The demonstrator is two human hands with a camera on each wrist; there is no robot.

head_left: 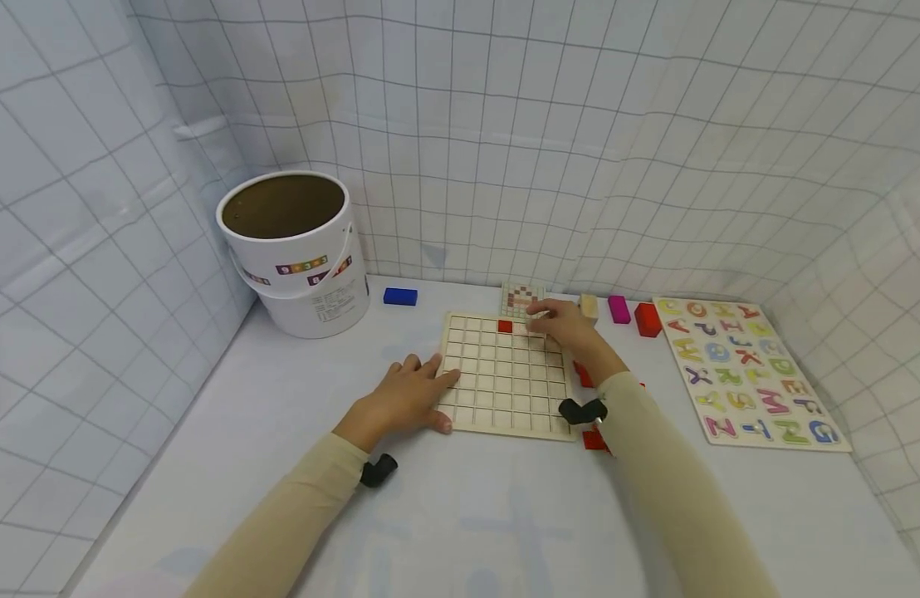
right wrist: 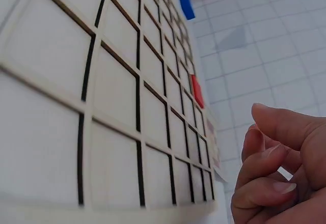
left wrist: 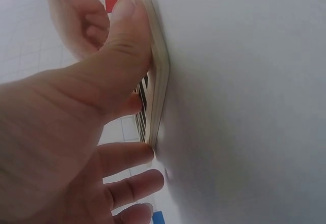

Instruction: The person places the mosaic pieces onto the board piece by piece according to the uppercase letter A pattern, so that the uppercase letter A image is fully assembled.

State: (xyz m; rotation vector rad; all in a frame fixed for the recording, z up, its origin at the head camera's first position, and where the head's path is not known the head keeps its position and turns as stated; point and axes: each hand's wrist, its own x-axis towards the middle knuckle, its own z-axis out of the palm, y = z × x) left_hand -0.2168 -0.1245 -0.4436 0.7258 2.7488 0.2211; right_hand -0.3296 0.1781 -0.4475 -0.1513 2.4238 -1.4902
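Note:
A wooden grid board (head_left: 497,382) lies flat on the table, with one red square (head_left: 505,326) in its far row. My left hand (head_left: 408,394) rests on the board's left edge, fingers spread; in the left wrist view its thumb (left wrist: 127,35) lies along the rim. My right hand (head_left: 568,324) is over the far right corner of the board, fingers bent. Seen in the right wrist view, the right hand (right wrist: 285,168) shows nothing between thumb and fingers. A small pattern card (head_left: 521,299) lies just behind the board, by the right fingertips.
A white bucket (head_left: 310,291) stands at the back left, beside a blue block (head_left: 400,296). Along the back right are beige (head_left: 589,308), magenta (head_left: 619,310) and red blocks (head_left: 648,320). Several red pieces (head_left: 596,440) lie under the right forearm. An alphabet board (head_left: 751,374) lies far right.

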